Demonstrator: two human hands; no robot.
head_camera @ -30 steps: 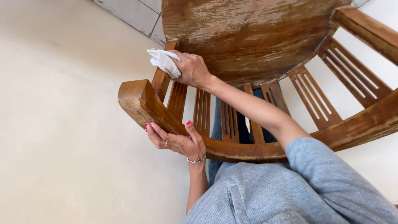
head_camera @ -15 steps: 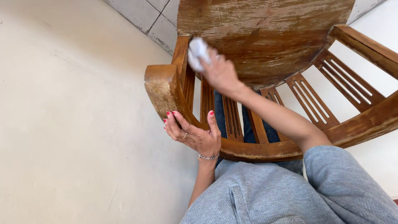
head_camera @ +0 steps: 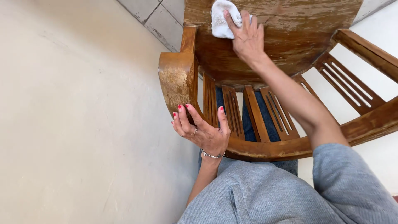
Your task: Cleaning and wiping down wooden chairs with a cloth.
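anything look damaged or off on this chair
Yes: the wooden chair has a worn seat, its finish flaking in pale patches by the white cloth under the right hand.

The person wears a soft grey top (head_camera: 265, 195). It has long sleeves. The right sleeve (head_camera: 352, 182) is pushed up, so the arm below it is bare. The cloth has fine little lines in it, and a seam runs down the front. Blue trousers (head_camera: 255, 124) show past the top.

The left hand (head_camera: 203, 130) has nails painted bright pink-red. A thin silver ring (head_camera: 194, 131) sits on one finger. A silver chain bracelet (head_camera: 212, 155) goes round the left wrist. The right hand (head_camera: 248, 38) is bare, with no rings to see.
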